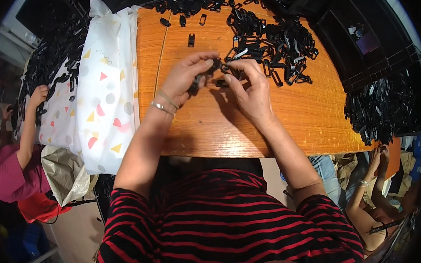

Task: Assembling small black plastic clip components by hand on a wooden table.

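Note:
Above the middle of the wooden table (201, 137), my hands are close together over small black plastic parts that look like buckle pieces. My left hand (181, 79) is closed around dark pieces, one showing below its fingers and another near the thumb tip. Facing it, my right hand (254, 88) pinches a small black buckle piece (224, 68) between thumb and fingers, against what the left holds. Just under the fingers there is another black piece (221, 82). Fingers and shadow hide how the parts meet.
A large loose pile of black buckle pieces (275, 42) spreads to the right, with more heaped at the far edge (185, 0). White patterned sheeting (104, 100) covers the left side. Black crates (366, 35) stand at right. Co-workers' arms (27, 131) reach in at both sides.

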### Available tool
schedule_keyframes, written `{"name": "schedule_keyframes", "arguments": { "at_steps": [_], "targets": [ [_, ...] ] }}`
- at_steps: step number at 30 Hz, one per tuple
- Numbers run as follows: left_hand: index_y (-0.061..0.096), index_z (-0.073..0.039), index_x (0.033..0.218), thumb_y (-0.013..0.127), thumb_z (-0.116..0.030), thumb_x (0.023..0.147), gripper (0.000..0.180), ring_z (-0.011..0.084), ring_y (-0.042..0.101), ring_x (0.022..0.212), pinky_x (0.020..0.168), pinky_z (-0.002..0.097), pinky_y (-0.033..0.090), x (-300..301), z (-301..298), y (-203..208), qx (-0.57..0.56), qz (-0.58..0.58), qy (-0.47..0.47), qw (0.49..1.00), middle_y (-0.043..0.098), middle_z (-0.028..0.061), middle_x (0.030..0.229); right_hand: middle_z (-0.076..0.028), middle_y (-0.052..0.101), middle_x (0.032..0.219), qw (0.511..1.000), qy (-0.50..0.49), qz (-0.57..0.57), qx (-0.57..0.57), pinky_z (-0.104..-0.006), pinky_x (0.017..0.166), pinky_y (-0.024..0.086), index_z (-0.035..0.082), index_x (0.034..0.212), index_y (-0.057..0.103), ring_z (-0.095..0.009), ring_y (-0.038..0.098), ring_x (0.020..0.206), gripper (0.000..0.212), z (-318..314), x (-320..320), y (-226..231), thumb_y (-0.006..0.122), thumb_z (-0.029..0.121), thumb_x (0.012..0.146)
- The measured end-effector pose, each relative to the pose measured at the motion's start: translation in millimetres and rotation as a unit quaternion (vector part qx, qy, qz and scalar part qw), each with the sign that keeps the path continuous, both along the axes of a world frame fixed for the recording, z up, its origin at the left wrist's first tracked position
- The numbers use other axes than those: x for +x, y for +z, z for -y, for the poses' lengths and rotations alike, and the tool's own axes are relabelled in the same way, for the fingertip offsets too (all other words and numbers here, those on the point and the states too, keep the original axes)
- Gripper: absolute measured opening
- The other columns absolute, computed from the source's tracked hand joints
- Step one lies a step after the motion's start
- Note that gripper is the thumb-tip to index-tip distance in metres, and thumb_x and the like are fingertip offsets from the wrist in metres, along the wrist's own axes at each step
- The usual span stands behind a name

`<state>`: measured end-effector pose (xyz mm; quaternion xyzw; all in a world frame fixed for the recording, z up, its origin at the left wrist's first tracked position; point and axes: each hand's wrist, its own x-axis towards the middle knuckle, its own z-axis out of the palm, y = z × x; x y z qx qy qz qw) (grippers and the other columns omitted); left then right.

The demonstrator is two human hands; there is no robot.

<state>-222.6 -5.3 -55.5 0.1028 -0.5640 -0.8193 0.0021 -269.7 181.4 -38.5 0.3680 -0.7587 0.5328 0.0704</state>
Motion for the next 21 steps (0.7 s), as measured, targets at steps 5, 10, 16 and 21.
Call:
{"name": "schedule_keyframes", "arguments": {
  "at_steps": [5,10,16,21],
  "targets": [
    [0.059,0.000,0.123,0.055,-0.010,0.096,0.029,0.0065,0.061,0.076,0.059,0.0160,0.047,27,-21,5,0.168,-0.065,-0.008,0.984,0.066,0.0047,0.101,-0.007,0.058,0.102,0.993,0.060,0.078,-0.066,-0.0211,0.063,0.048,-0.001,0.107,0.062,-0.009,0.056,0.072,0.020,21,5,-16,0.065,0.004,0.088],
    [0.053,0.000,0.129,0.052,-0.011,0.096,0.034,0.0032,0.054,0.060,0.051,0.0135,0.043,37,-19,-4,0.174,-0.026,0.034,0.984,0.063,0.0012,0.090,-0.007,0.059,0.101,0.986,0.084,0.117,-0.080,-0.0197,0.063,0.050,-0.002,0.108,0.060,-0.008,0.060,0.071,0.019,26,12,-24,0.063,0.004,0.090],
    [0.060,0.000,0.121,0.064,-0.014,0.091,0.033,0.0026,0.053,0.070,0.058,0.0147,0.041,49,-24,-2,-0.001,-0.072,0.035,0.997,0.064,0.0017,0.095,-0.005,0.063,0.090,0.958,0.108,0.247,-0.094,-0.0205,0.062,0.052,-0.003,0.106,0.060,-0.008,0.063,0.073,0.017,21,11,-17,0.063,0.004,0.091],
    [0.066,0.002,0.109,0.068,-0.012,0.088,0.026,0.0019,0.051,0.066,0.055,0.0160,0.040,44,-25,-5,-0.264,-0.193,0.184,0.927,0.062,-0.0013,0.086,-0.004,0.064,0.087,0.928,0.136,0.318,-0.140,-0.0201,0.060,0.050,-0.003,0.106,0.061,-0.007,0.063,0.072,0.018,20,19,-11,0.064,0.005,0.090]
  ]
}}
